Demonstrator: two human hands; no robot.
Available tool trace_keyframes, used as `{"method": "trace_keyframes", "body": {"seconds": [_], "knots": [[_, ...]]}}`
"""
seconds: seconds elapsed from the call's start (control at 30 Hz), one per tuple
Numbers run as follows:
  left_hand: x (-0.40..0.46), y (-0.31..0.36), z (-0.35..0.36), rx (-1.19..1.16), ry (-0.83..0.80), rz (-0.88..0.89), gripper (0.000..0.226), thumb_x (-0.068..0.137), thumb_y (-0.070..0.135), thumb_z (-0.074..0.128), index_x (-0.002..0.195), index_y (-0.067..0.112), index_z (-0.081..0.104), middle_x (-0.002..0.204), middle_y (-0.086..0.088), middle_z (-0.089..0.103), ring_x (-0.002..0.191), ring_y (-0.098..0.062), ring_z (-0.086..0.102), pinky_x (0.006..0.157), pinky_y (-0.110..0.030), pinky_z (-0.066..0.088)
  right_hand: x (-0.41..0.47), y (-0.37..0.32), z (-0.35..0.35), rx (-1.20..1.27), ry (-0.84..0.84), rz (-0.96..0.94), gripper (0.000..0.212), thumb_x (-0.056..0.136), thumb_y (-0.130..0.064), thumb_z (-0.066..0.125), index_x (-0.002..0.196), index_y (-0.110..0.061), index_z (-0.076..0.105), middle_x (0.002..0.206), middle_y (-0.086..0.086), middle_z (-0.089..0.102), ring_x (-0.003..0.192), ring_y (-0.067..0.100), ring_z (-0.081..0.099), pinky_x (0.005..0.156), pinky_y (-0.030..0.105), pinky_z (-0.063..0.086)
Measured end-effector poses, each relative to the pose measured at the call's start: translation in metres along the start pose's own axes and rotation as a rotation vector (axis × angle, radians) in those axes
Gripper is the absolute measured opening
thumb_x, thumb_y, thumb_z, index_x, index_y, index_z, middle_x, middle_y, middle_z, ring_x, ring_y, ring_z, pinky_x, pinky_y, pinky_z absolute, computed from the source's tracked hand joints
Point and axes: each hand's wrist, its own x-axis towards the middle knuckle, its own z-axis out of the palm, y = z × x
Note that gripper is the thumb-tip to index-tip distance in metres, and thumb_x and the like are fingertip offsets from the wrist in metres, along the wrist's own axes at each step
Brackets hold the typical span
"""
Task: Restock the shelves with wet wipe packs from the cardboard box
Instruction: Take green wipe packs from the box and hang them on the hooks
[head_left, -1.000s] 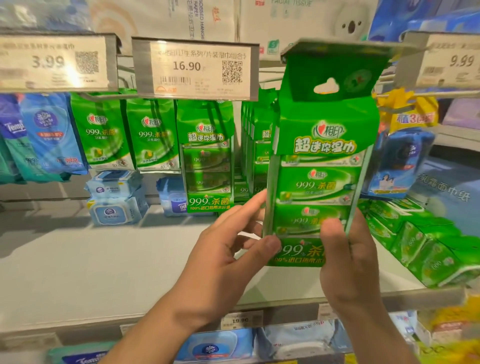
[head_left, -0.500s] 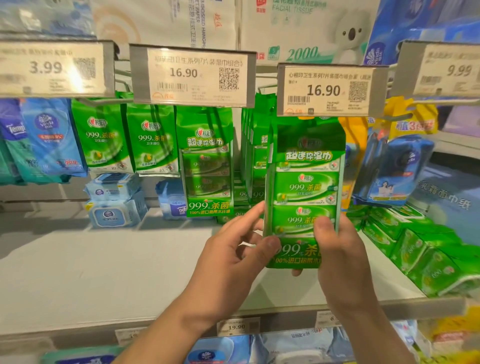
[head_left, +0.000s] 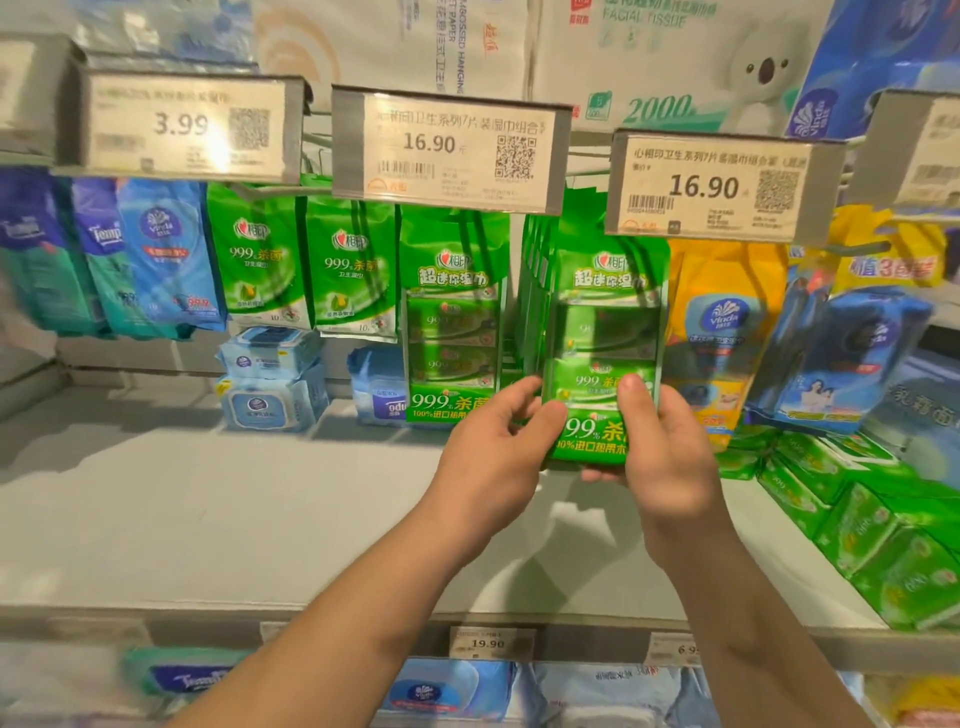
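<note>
Head view. Both hands hold one green wet wipe pack (head_left: 605, 332) upright at the centre of the frame, its top tucked under the right-hand 16.90 price tag (head_left: 719, 184) at 1 o'clock. The right hand (head_left: 667, 457) grasps the pack's lower right corner, thumb laid over the front and fingers curled behind. The left hand (head_left: 496, 452) pinches the lower left edge, thumb tip on the front; its other fingers are loosely bent beside the pack. Just behind the held pack hangs a row of like green packs (head_left: 532, 291). At 11 o'clock a matching hanging pack (head_left: 452, 317) sits below a second 16.90 tag (head_left: 449, 150). Yellow packs (head_left: 727, 322) hang at 3 o'clock, touching the held pack's right edge. The grey shelf (head_left: 208, 519) spreads toward 8 o'clock; stacked green packs (head_left: 883, 535) lie on it at 4 o'clock.
</note>
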Motion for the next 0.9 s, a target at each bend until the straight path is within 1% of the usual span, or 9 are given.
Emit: {"method": "trace_keyframes", "body": {"seconds": [0.1,0.17,0.33,0.4,0.47,0.57,0.73,0.87,0.9], "knots": [[0.001,0.001,0.001,0.019,0.004,-0.032,0.043,0.090,0.046,0.059,0.126,0.023,0.067,0.111,0.002,0.076,0.108,-0.028,0.070,0.101,-0.058,0.052,0.002,0.007,0.001,0.005,-0.001,0.022,0.041,0.102,-0.045,0.057,0.108,-0.005,0.062,0.096,0.020,0.074,0.075,0.025,0.074,0.054,0.036,0.058],[-0.001,0.002,0.002,0.054,-0.004,-0.066,0.053,0.086,0.049,0.061,0.134,0.025,0.064,0.118,0.006,0.075,0.109,-0.021,0.070,0.102,-0.052,0.053,0.002,0.010,0.001,0.039,-0.012,0.063,0.048,0.099,-0.050,0.057,0.111,-0.005,0.065,0.097,0.018,0.076,0.082,0.028,0.075,0.060,0.038,0.059],[-0.023,0.000,-0.001,0.110,0.022,-0.155,0.073,0.081,0.051,0.067,0.150,0.032,0.051,0.141,0.015,0.061,0.120,-0.001,0.062,0.108,-0.041,0.051,-0.006,0.018,-0.005,0.139,-0.013,0.183,0.036,0.105,-0.042,0.050,0.111,-0.014,0.071,0.104,0.013,0.078,0.095,0.033,0.076,0.085,0.048,0.061],[-0.035,-0.002,-0.007,0.164,0.017,-0.158,0.071,0.083,0.055,0.065,0.149,0.034,0.051,0.138,0.018,0.061,0.117,0.001,0.063,0.106,-0.040,0.052,-0.012,0.022,-0.005,0.194,0.009,0.256,0.035,0.105,-0.044,0.051,0.113,-0.013,0.066,0.112,0.016,0.074,0.092,0.033,0.076,0.089,0.048,0.060],[-0.048,-0.003,-0.017,0.213,0.016,-0.162,0.074,0.079,0.060,0.061,0.149,0.035,0.052,0.133,0.021,0.064,0.112,0.003,0.065,0.103,-0.037,0.053,-0.021,0.029,-0.004,0.209,0.036,0.336,0.043,0.105,-0.045,0.051,0.127,-0.009,0.056,0.125,0.016,0.065,0.095,0.030,0.076,0.094,0.049,0.058],[-0.069,-0.003,-0.040,0.232,0.024,-0.175,0.070,0.079,0.059,0.062,0.144,0.034,0.057,0.127,0.021,0.067,0.109,0.006,0.065,0.102,-0.031,0.053,-0.040,0.037,-0.001,0.204,0.019,0.387,0.056,0.106,-0.043,0.049,0.142,0.000,0.046,0.133,0.017,0.061,0.100,0.028,0.074,0.091,0.044,0.058],[-0.123,-0.003,-0.094,0.351,0.116,-0.167,0.049,0.097,0.045,0.065,0.144,0.037,0.055,0.134,0.021,0.063,0.122,0.008,0.056,0.104,-0.014,0.042,-0.083,0.034,0.030,0.078,-0.079,0.307,0.029,0.106,-0.034,0.048,0.116,-0.010,0.060,0.114,0.012,0.070,0.098,0.027,0.075,0.091,0.045,0.056],[-0.188,-0.014,-0.147,0.444,0.191,-0.214,0.063,0.091,0.063,0.061,0.149,0.041,0.049,0.146,0.021,0.055,0.131,0.005,0.050,0.117,-0.028,0.038,-0.123,0.036,0.085,-0.024,-0.238,0.286,0.020,0.107,-0.030,0.049,0.102,-0.019,0.065,0.108,0.012,0.072,0.086,0.023,0.073,0.084,0.042,0.054],[-0.206,-0.016,-0.161,0.497,0.213,-0.234,0.063,0.093,0.062,0.060,0.151,0.040,0.046,0.150,0.020,0.051,0.135,0.003,0.047,0.119,-0.025,0.033,-0.137,0.037,0.101,-0.064,-0.286,0.272,0.021,0.108,-0.030,0.048,0.101,-0.022,0.065,0.108,0.012,0.073,0.085,0.023,0.072,0.081,0.040,0.053]]}}
